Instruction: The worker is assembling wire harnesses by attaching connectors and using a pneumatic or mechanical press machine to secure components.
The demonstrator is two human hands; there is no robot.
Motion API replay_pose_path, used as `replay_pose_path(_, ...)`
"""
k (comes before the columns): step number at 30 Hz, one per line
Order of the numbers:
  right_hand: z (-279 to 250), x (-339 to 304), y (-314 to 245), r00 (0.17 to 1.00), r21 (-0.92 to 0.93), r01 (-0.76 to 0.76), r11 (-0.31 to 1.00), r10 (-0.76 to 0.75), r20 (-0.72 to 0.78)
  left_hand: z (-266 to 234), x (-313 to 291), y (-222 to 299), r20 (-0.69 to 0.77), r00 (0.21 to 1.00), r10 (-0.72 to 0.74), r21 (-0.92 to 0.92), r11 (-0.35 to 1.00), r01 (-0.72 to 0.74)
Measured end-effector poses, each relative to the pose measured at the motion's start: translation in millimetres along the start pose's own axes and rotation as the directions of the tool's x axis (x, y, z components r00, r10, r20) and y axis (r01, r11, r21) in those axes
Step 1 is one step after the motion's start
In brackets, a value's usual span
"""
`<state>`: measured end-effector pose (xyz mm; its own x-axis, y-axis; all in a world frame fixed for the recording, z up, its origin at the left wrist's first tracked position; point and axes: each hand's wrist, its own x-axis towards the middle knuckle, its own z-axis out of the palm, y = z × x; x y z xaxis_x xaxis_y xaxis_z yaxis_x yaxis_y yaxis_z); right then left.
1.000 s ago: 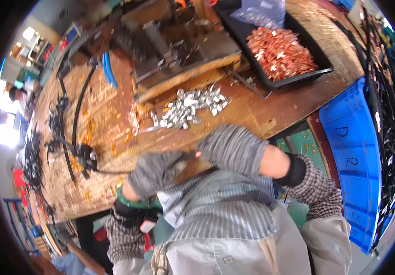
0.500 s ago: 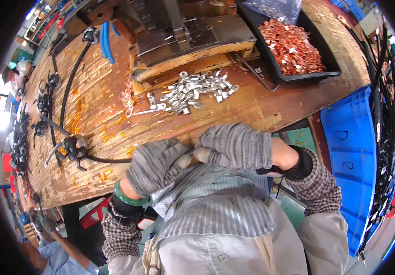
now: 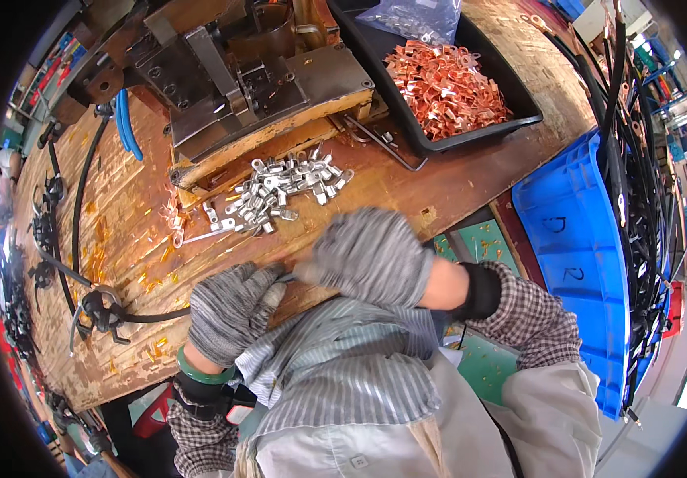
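Note:
My left hand (image 3: 234, 311), in a grey knit glove, is closed round a black cable (image 3: 156, 317) that runs in from the left. A short dark bit of the cable's end shows past its fingers. My right hand (image 3: 371, 259), gloved alike, is curled with its fingertips close to that end. Those fingertips are blurred, and what they pinch is hidden. Beyond the hands, a pile of silver cable lugs (image 3: 280, 187) lies on the worn wooden table (image 3: 359, 199).
A steel press tool (image 3: 240, 95) on a wooden base stands behind the lugs. Copper lugs (image 3: 447, 88) fill a black tray (image 3: 483, 134) at back right. A blue crate (image 3: 571, 263) stands on the right beside hanging black cables (image 3: 614, 103). A black clip-like fitting (image 3: 103, 311) lies at left.
The view has turned, so the table things sit further left. My right hand has come up off the left hand a little, and its fingers are now smeared by motion.

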<state>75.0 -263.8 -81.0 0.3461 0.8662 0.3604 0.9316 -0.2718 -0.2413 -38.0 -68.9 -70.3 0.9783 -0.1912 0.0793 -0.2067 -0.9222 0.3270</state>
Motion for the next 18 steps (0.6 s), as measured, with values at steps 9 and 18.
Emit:
replay_pose_path(9, -87.0, -20.7, 164.5, 0.797, -0.348, -0.603, 0.718, 0.557, -0.232, -4.9, 15.7, 5.5, -0.086, 0.995, 0.052, -0.152, 0.986, -0.064)
replay_pose_path(18, -80.0, -20.2, 174.5, 0.796, -0.246, -0.605, 0.757, 0.583, -0.162, -7.3, 29.7, 21.5, 0.050, 0.999, -0.006, 0.022, 1.000, 0.005)
